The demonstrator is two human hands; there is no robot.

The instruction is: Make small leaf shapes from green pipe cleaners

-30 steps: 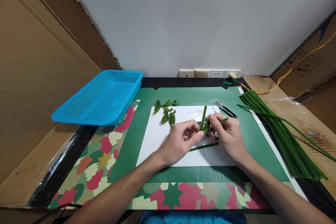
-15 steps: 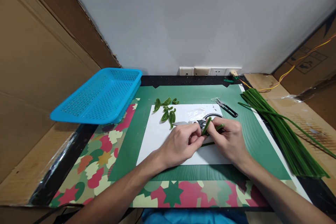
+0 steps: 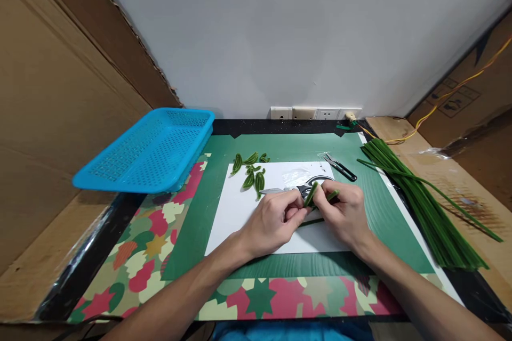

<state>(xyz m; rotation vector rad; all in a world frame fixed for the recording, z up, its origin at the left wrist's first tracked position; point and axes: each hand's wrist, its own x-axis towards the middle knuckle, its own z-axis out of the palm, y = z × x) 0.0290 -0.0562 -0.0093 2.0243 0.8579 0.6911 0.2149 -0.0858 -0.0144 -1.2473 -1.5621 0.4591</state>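
Observation:
My left hand and my right hand meet over the white sheet, both pinched on one folded green pipe cleaner. Its bent loop sticks up between the fingertips. Another green stem lies flat on the sheet under my hands. Scissors lie just beyond my fingers, partly hidden by them. Several finished green leaf shapes are grouped at the sheet's far left corner.
A blue mesh basket is propped at the left on cardboard. A bundle of long green pipe cleaners lies at the right. Small black snips rest on the green mat. Wall sockets sit behind.
The pipe cleaner's upright ends have been folded down into a short loop between my fingers. Both hands drew closer together; the scissors behind them came into sight.

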